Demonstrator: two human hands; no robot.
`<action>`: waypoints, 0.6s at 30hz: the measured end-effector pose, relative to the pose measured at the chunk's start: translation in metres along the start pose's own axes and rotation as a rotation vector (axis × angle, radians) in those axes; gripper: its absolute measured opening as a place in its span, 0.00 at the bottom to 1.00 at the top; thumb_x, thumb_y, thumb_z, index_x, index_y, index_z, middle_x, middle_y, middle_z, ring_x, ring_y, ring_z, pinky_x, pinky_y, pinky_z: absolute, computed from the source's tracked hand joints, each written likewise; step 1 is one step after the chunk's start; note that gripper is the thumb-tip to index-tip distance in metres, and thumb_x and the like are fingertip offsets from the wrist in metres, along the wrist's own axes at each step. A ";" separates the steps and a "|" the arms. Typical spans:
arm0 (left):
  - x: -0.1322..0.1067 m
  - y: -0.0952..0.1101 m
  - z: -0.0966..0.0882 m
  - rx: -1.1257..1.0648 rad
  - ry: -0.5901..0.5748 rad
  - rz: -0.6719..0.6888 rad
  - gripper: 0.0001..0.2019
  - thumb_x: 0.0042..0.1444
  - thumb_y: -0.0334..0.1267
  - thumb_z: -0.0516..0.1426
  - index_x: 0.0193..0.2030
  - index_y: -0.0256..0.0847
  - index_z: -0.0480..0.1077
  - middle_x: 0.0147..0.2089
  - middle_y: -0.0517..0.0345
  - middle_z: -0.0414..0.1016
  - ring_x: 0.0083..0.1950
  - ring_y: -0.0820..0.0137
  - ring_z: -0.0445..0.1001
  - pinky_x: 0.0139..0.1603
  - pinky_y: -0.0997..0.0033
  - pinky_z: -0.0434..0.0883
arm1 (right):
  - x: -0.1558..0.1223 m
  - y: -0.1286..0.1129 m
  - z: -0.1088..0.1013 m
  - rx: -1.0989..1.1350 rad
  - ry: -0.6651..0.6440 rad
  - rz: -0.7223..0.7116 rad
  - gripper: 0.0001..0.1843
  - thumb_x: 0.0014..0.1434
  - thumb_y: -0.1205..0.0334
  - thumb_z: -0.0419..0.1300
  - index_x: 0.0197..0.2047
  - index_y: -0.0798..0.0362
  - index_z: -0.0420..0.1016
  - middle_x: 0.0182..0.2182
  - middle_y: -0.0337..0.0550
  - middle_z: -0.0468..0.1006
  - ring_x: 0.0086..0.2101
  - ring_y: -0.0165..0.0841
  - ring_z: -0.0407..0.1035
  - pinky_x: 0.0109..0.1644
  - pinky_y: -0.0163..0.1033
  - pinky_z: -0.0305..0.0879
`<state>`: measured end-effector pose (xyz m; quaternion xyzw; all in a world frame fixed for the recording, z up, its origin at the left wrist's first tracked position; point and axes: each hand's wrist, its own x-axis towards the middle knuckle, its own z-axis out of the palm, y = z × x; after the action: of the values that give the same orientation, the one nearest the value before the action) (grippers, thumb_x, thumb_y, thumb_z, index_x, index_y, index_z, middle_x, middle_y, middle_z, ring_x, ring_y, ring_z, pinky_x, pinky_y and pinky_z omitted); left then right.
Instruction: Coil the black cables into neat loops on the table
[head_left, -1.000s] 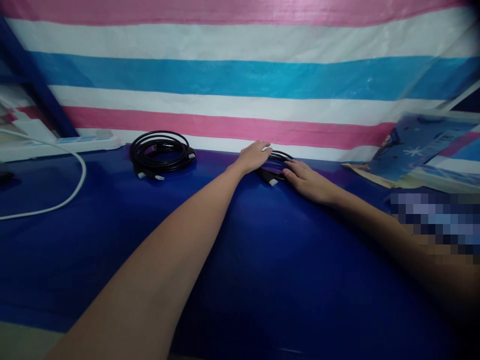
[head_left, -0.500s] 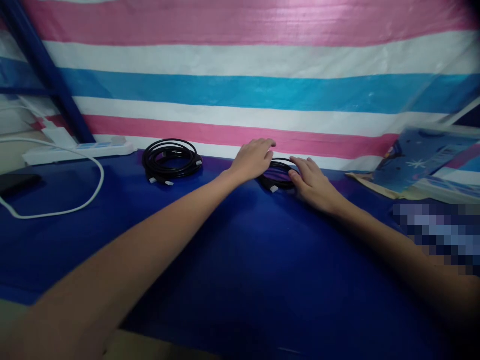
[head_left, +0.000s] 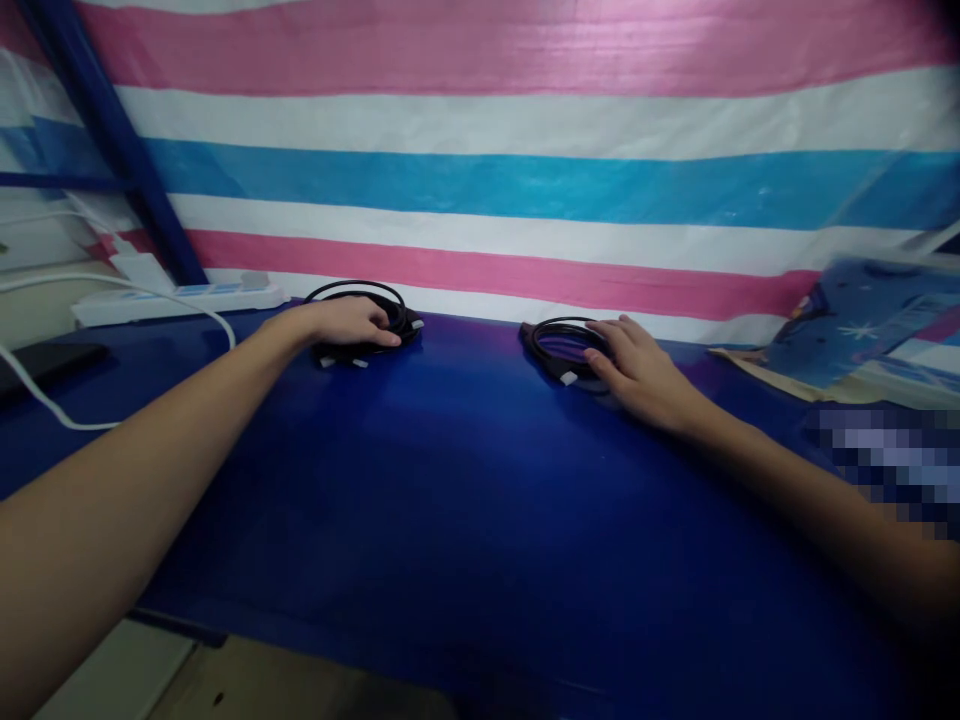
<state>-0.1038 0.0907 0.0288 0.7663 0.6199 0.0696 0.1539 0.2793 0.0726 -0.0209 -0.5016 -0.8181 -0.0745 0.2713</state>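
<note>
Two coils of black cable with pale plugs lie apart near the back of the blue tabletop (head_left: 480, 480). My left hand (head_left: 352, 322) is over the left cable coil (head_left: 409, 330), its fingers curving down toward the coil's middle and the thumb apart from them. Part of that coil is hidden under the hand. At the right cable coil (head_left: 544, 350), my right hand (head_left: 637, 370) rests on the right edge with fingers stretched and thumb spread. A pale plug (head_left: 568, 378) sticks out at this coil's front.
A white power strip (head_left: 180, 303) with a plugged-in charger (head_left: 141, 268) stands at the back left. A white cable (head_left: 37, 390) loops past a flat black object (head_left: 52, 365). On the right leans a blue snowflake-printed package (head_left: 840, 320). Striped sheeting (head_left: 480, 185) hangs behind the table.
My left hand has moved left, from beside the right cable coil to over the left one. My right hand stays at the right coil. The view has shifted slightly.
</note>
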 end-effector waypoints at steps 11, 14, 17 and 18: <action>-0.002 0.004 -0.008 0.073 0.339 -0.073 0.19 0.61 0.48 0.47 0.47 0.38 0.71 0.39 0.48 0.76 0.35 0.64 0.71 0.36 0.66 0.62 | 0.001 0.005 0.000 -0.008 0.029 -0.041 0.25 0.65 0.49 0.46 0.57 0.52 0.69 0.50 0.56 0.73 0.55 0.51 0.65 0.59 0.58 0.62; -0.011 0.007 -0.013 0.077 0.544 -0.150 0.27 0.65 0.53 0.39 0.58 0.36 0.65 0.48 0.43 0.75 0.43 0.59 0.70 0.43 0.60 0.63 | 0.002 0.005 0.000 -0.011 0.039 -0.041 0.25 0.65 0.50 0.46 0.57 0.55 0.69 0.51 0.58 0.72 0.55 0.51 0.65 0.59 0.57 0.62; -0.022 0.010 -0.022 0.130 0.761 -0.262 0.29 0.67 0.50 0.36 0.61 0.32 0.61 0.60 0.40 0.69 0.55 0.53 0.67 0.54 0.55 0.61 | 0.001 0.004 0.000 -0.014 0.051 -0.060 0.25 0.65 0.50 0.47 0.57 0.55 0.68 0.51 0.59 0.72 0.56 0.50 0.65 0.60 0.57 0.61; -0.026 0.012 -0.025 0.138 0.830 -0.296 0.28 0.68 0.48 0.35 0.61 0.30 0.61 0.60 0.40 0.68 0.56 0.54 0.67 0.56 0.56 0.61 | 0.001 0.003 0.000 -0.016 0.055 -0.066 0.25 0.64 0.51 0.47 0.57 0.55 0.68 0.51 0.58 0.72 0.55 0.50 0.65 0.60 0.57 0.61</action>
<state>-0.1063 0.0668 0.0583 0.5850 0.7353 0.3071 -0.1510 0.2818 0.0752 -0.0207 -0.4744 -0.8258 -0.1039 0.2868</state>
